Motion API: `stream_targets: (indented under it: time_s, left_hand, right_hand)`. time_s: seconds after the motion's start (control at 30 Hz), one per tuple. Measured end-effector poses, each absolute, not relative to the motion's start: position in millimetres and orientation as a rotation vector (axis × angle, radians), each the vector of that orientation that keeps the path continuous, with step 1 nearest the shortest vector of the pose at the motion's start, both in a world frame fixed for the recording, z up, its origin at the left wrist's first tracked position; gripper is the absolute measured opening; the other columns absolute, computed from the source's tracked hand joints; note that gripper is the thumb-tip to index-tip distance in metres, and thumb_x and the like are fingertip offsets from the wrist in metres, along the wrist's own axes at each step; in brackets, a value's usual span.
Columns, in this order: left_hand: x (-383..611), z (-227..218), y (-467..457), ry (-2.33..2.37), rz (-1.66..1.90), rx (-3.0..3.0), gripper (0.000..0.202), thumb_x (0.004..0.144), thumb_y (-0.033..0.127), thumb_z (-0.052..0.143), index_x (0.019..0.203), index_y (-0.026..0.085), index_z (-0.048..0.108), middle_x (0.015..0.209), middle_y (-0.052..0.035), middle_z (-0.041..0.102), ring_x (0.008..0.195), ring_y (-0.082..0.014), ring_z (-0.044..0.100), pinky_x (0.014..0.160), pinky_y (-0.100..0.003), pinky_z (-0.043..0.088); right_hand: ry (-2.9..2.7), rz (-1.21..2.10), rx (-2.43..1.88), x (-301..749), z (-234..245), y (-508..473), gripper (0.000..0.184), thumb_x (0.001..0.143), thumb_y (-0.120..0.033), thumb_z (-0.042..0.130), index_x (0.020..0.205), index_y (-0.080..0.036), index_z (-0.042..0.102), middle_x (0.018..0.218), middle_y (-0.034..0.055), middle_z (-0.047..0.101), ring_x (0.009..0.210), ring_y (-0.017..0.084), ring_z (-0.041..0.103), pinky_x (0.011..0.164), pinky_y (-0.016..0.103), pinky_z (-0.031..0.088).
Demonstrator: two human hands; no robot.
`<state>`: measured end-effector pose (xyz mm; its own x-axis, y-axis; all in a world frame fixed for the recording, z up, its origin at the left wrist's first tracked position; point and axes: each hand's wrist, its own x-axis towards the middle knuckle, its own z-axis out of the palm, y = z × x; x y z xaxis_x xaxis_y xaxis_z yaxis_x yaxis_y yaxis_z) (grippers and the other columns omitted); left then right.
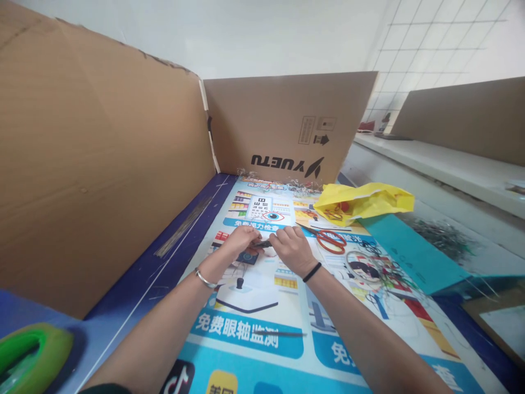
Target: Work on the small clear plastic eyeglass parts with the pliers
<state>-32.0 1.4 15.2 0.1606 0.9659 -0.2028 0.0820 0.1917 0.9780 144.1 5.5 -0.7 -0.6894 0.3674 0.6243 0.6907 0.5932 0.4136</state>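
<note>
Evidently, you are holding a small dark piece (264, 244) between both hands, above the middle of the poster (285, 309) covering the tabletop (100, 328). Your left hand (245, 239) is gripping the left side and your right hand (293, 249) the right, probably so that each is steadying it against the other. Both sets of fingers are curling in tightly around it, leaving little gap and hiding its exact shape. Just beyond your right hand, the scissors (316, 232) are lying with handles rightward, seemingly for easy reach. The yellow bag (369, 203) is sitting farther right, apparently keeping small pieces together, while thin strips (182, 227) are resting far left, likely out of your way.
</note>
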Motion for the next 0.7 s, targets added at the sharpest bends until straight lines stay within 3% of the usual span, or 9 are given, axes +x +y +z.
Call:
stream_targets:
  time_s: [0.7]
  left_hand:
    - [-29.2,20.2,-2.4,1.206,0.9,1.215,0.02,0.068,0.029,0.055,0.06,0.015,0.044,0.055,0.0035,0.045,0.051,-0.0143,0.059,0.046,-0.024,0.048]
  right_hand:
    - [-2.397,-0.885,-0.885,142.8,-0.9,3.8,0.019,0.088,-0.016,0.039,0.081,-0.017,0.057,0.071,0.0037,0.049,0.072,0.017,0.036,0.067,0.034,0.021]
